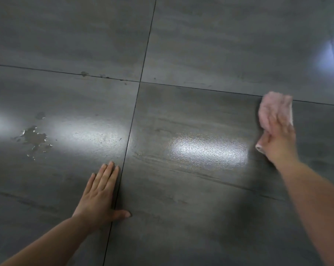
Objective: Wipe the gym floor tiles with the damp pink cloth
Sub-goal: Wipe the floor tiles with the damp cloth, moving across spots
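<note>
the scene was dim. reflected light formed glare patches (206, 150) on the floor tiles (200, 45) below-left, below-right and far right of the grout crossing (140, 82). the right hand (277, 143) and pink cloth (275, 108), right of that crossing, were motion-blurred. grout lines (148, 35) bowed slightly near the edges.

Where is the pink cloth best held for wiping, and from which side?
Probably its near half, from above with the palm flat, as the right hand does: the pink cloth lies low on the floor tile, with no raised edge visible.
</note>
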